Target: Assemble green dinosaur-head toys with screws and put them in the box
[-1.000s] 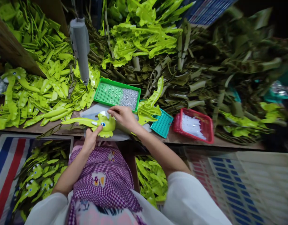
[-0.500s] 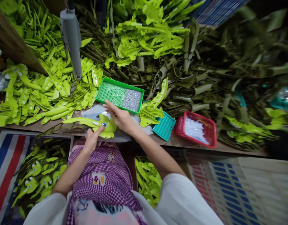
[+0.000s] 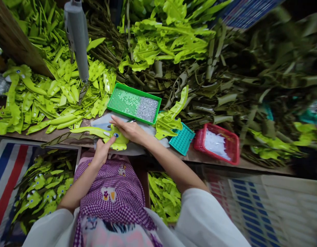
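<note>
A lime-green plastic toy dinosaur (image 3: 120, 140) with a blue eye, a white horn and a long tail-like strip lies flat at the bench edge. My left hand (image 3: 103, 150) is closed on its near side, the thumb pressed beside the eye. Over the head's upper right side lies my right hand (image 3: 129, 129), its fingers long and close together against the toy. Its thumb is hidden. A small dark, shiny tip shows just above the right hand; I cannot make out what it belongs to. Beneath the toy is a pale plastic sheet (image 3: 158, 139).
A green tray (image 3: 119, 111) of small silvery screws stands behind my hands. Right of it are a green toy half (image 3: 168, 123), a teal tray (image 3: 182, 139) and a red basket (image 3: 237, 147) of white pieces. An electric screwdriver (image 3: 79, 44) hangs at left. Piled parts surround them.
My right hand has lowered onto the toy's head, covering more of it. The dark, shiny tip has come into sight above that hand. My left hand keeps its hold.
</note>
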Motion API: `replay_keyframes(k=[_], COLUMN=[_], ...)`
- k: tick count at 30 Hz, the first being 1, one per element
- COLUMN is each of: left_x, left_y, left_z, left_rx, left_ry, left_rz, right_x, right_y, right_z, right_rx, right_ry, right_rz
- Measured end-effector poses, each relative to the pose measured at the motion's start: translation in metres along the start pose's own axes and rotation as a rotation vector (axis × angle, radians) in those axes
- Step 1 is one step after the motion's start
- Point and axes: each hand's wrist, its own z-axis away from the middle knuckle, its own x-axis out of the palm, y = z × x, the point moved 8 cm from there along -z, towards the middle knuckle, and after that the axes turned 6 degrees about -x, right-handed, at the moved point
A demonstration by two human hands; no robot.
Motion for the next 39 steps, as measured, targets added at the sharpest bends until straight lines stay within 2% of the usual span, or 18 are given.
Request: replay_keyframes(k=[3, 5, 9, 11, 21, 26, 30, 33, 36, 37, 39], left_x=[0.000, 0.000, -0.002, -0.003, -0.002, -0.003, -0.002, 0.000, -0.004, -0.007, -0.020], left_y=[0.001, 0.000, -0.002, -0.003, -0.004, -0.005, -0.003, -0.002, -0.003, -0.004, -0.003], left_z=[-0.001, -0.002, -0.002, -0.002, -0.001, -0.002, -0.002, -0.001, 0.003, 0.006, 0.015], left_rx=[0.023, 0.022, 0.007, 0.013, -0.019, -0.009, 0.011, -0.002, -0.003, 0.000, 0.022], left_ry=[0.007, 0.015, 0.024, 0.031, 0.038, 0.054, 0.036, 0.019, 0.015, 0.012, 0.004], left_rz=[0.001, -0.004, -0.030, -0.038, -0.030, -0.025, -0.018, -0.017, -0.006, 0.000, 0.010], right_x=[0.010, 0.010, -0.007, -0.011, -0.002, 0.006, 0.006, -0.015, -0.047, -0.049, -0.039], right_y=[0.006, 0.006, 0.006, 0.008, -0.002, 0.007, 0.016, 0.007, -0.003, -0.006, -0.016], right_z=[-0.003, -0.003, 0.002, 0.004, -0.012, -0.008, -0.007, 0.015, 0.072, 0.092, 0.122], right_rx=[0.051, 0.055, 0.102, 0.149, 0.160, 0.291, 0.326, 0.258, 0.374, 0.441, 0.521], right_ry=[-0.086, -0.085, 0.112, 0.161, -0.065, -0.039, 0.036, 0.179, 0.397, 0.382, 0.227], right_rz=[0.015, 0.011, -0.005, 0.016, 0.321, 0.311, 0.138, 0.000, 0.036, 0.052, 0.042])
